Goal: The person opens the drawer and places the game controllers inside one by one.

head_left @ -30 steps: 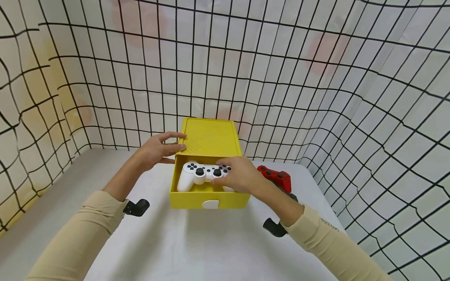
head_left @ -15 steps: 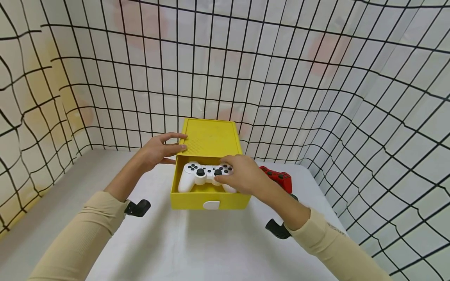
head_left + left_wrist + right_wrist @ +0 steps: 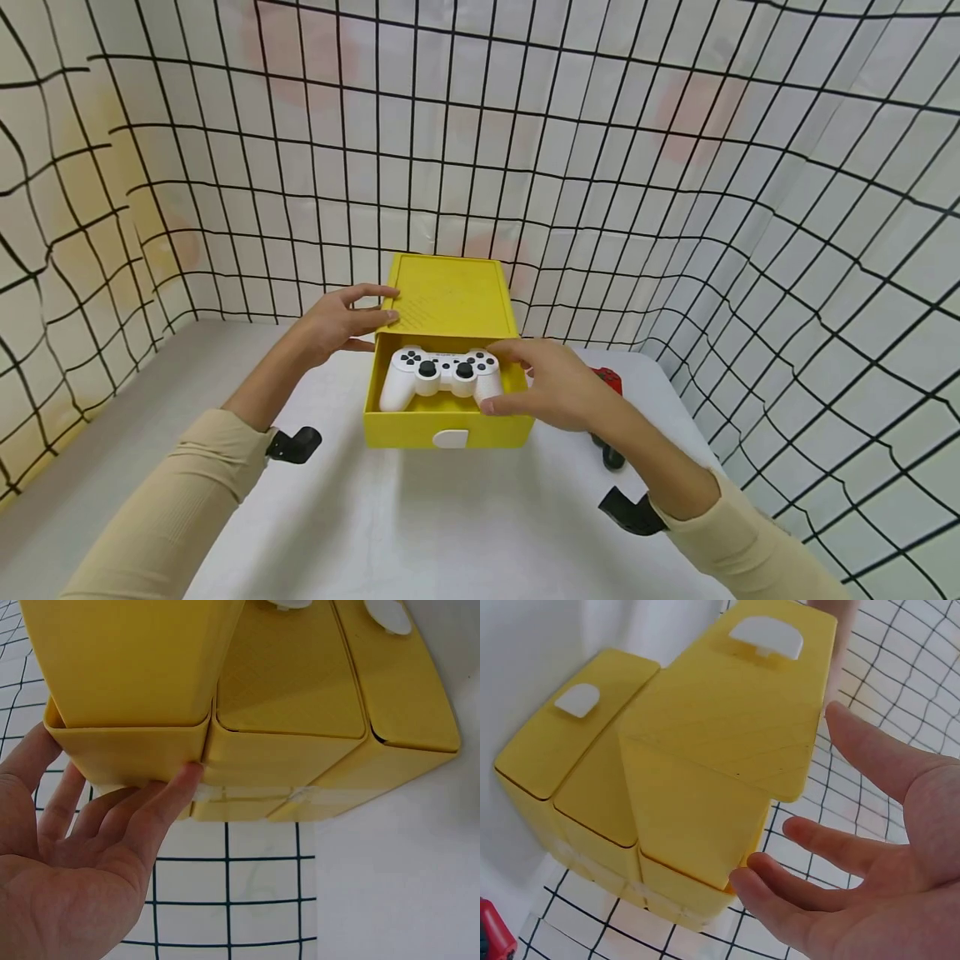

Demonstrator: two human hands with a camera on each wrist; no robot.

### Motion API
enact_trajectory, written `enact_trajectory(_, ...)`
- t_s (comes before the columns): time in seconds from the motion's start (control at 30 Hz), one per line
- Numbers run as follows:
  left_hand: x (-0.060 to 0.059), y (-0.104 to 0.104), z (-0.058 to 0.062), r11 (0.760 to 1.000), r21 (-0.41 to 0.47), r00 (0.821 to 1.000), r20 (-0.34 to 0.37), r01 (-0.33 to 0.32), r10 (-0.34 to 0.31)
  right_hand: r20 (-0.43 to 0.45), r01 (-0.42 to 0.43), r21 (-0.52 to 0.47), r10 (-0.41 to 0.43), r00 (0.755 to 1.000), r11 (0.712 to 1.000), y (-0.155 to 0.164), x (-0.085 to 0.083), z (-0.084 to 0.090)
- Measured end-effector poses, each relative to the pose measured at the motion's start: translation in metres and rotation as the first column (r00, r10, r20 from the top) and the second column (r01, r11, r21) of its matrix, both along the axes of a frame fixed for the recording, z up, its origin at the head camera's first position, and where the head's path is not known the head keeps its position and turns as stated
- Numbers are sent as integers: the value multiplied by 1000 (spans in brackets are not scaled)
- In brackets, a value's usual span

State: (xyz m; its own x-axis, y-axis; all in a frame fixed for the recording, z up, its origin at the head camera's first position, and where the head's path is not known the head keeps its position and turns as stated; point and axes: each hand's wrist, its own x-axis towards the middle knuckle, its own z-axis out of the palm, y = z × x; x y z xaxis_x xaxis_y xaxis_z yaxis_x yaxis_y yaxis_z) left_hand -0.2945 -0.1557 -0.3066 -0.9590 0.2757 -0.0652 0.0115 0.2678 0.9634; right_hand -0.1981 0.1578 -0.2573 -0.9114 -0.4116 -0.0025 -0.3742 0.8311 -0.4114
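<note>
The left hand (image 3: pixel 330 325), fingers extended, touches the yellow box (image 3: pixel 453 293). The white controller (image 3: pixel 447 372) lies in its pulled-out drawer (image 3: pixel 412 431). The right hand (image 3: pixel 562 387), fingers loosely spread, flanks its right grip, contact unclear. Stowing seems nearly done; next, probably, sliding the drawer in.

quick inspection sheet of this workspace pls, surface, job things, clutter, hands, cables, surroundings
Surface: white table under the cabinet.
Job's things: yellow cabinet, top drawer pulled out, white controller face up inside.
Clutter: red controller and a black object, both partly hidden.
Left hand: fingers touching the cabinet's left edge.
Right hand: at the drawer's right end, fingers apart; contact with the white controller unclear.
Cables: nothing seen.
Surroundings: black mesh over pale walls, back and sides.
</note>
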Motion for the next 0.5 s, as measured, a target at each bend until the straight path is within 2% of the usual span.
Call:
enact_trajectory(0.27, 0, 0, -1, 1000, 5, 1000, -6, -2, 2, 51, 35, -36, -33, 998, 999, 13, 5, -9)
enact_trajectory(0.5, 0, 0, -2, 1000, 12, 1000, -15, -1, 1, 42, 21, -71, -18, 999, 997, 19, 4, -13)
